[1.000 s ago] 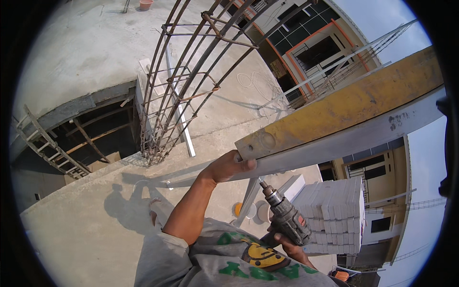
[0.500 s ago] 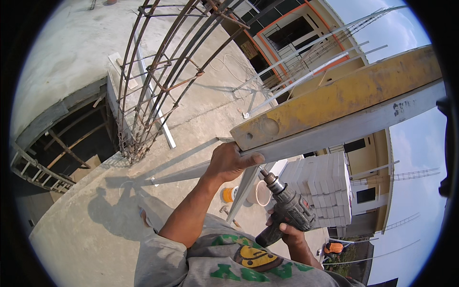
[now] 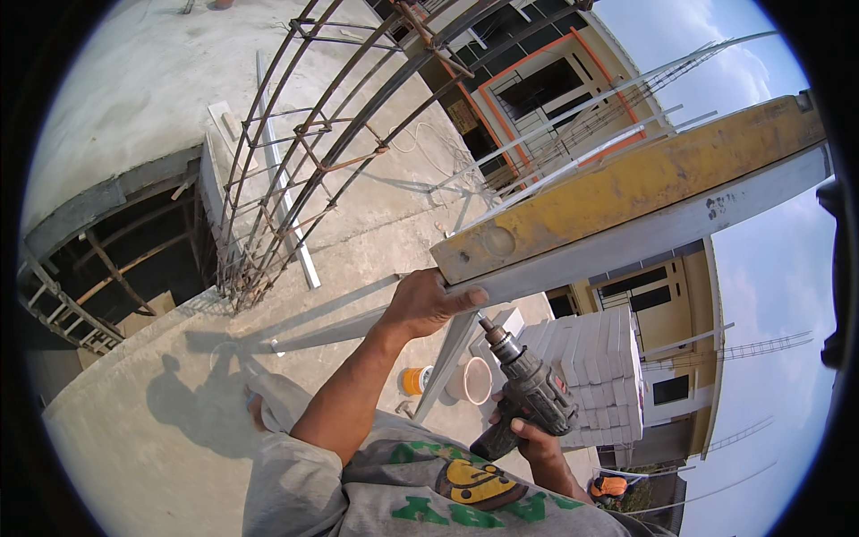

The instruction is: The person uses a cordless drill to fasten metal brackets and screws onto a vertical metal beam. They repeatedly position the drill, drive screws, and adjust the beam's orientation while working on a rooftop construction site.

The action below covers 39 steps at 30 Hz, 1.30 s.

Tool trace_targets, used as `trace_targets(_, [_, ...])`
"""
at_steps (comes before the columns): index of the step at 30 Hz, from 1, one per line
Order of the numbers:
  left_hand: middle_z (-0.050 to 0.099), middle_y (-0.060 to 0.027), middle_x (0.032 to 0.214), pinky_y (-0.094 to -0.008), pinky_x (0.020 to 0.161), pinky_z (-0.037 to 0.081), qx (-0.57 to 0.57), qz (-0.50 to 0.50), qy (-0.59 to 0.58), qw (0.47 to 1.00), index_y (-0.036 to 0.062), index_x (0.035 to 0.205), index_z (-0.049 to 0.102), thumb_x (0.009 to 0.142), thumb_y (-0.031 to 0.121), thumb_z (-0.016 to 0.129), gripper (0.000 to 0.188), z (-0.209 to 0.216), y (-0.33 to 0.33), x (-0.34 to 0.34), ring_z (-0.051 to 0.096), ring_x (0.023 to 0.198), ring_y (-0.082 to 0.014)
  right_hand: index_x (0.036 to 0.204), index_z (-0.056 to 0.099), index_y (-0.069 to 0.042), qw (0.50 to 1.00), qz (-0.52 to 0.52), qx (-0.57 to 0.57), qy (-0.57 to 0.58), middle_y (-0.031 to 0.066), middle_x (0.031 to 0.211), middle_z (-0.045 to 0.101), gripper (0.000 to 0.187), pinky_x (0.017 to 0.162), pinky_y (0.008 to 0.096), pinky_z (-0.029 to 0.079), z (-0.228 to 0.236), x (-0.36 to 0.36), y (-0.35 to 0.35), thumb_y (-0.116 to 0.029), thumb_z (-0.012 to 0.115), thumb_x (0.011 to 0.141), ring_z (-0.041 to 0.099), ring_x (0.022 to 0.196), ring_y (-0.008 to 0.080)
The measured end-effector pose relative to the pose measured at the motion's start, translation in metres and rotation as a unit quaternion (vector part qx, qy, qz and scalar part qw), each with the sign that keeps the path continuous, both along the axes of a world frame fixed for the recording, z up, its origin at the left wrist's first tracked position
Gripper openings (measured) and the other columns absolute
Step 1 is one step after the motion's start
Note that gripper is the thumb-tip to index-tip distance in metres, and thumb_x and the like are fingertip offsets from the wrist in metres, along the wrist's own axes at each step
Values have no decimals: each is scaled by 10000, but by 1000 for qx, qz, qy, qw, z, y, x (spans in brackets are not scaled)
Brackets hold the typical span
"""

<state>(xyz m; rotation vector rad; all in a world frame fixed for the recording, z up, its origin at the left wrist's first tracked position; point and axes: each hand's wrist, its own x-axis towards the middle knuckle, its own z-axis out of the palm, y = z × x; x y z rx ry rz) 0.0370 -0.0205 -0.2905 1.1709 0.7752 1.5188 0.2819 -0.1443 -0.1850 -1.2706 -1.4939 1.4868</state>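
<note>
My left hand (image 3: 422, 304) is closed around the near end of a light grey metal bar (image 3: 644, 237), its thumb lying along the bar's lower side. Against the bar rests a scuffed yellow spirit level (image 3: 626, 183), its near end right above my knuckles. My right hand (image 3: 535, 440) grips a dark cordless drill (image 3: 537, 394) by the handle, with the chuck pointing up toward the bar. The drill's tip is just below my left thumb; whether it touches metal I cannot tell. More grey metal profiles (image 3: 452, 358) run down from behind my left hand.
A rebar column cage (image 3: 300, 148) rises at the left beside a floor opening (image 3: 134, 259) with a ladder. Stacked pale blocks (image 3: 591, 376), a pinkish bucket (image 3: 470, 382) and an orange-and-white tub (image 3: 415, 380) stand beyond the drill. A person in orange (image 3: 610, 487) is at the lower right.
The whole view has shifted slightly. The drill's tip has come a little closer to my left thumb. Both hands keep their grips.
</note>
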Motion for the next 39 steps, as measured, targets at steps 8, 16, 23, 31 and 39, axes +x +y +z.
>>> trace_targets(8, [680, -149, 1100, -318, 888, 491, -14, -49, -37, 998, -51, 1182, 629, 609, 867, 677, 1083, -1, 1, -1, 620, 1049, -203, 1310, 518, -40, 1000, -2, -15, -11, 143, 1137, 637, 671, 827, 375, 541, 0, 3, 0, -170, 804, 717, 653, 927, 233])
trace_targets(16, [728, -146, 995, -341, 849, 542, -5, 19, -34, 999, 9, 1106, 691, 598, 911, 621, 1038, 2, -3, 2, 694, 1002, -257, 1313, 507, -35, 1000, 4, -17, -10, 146, 1137, 635, 672, 819, 370, 544, -1, 6, 3, -161, 794, 718, 653, 922, 235])
trace_targets(23, [730, -147, 970, -351, 826, 547, -4, 43, -4, 999, 13, 1077, 704, 596, 939, 578, 1051, -3, -1, 6, 704, 966, -269, 1326, 492, -36, 1000, 13, -19, -9, 148, 1132, 634, 686, 812, 373, 545, 1, 4, 6, -154, 788, 719, 653, 919, 234])
trace_targets(31, [741, -125, 897, -356, 787, 556, -22, 74, 36, 996, 37, 1026, 730, 584, 966, 542, 1046, -1, -3, 8, 719, 912, -267, 1336, 476, -36, 1000, 15, -10, -11, 148, 1123, 631, 698, 808, 375, 550, 4, 0, 5, -142, 789, 721, 657, 910, 239])
trace_targets(39, [733, -119, 918, -316, 779, 532, -33, 64, 68, 995, -10, 1034, 714, 590, 960, 542, 1080, -1, -5, 5, 698, 909, -209, 1323, 480, -39, 1000, 18, -17, -3, 149, 1119, 633, 697, 799, 376, 555, 1, 5, 8, -137, 804, 713, 662, 894, 242])
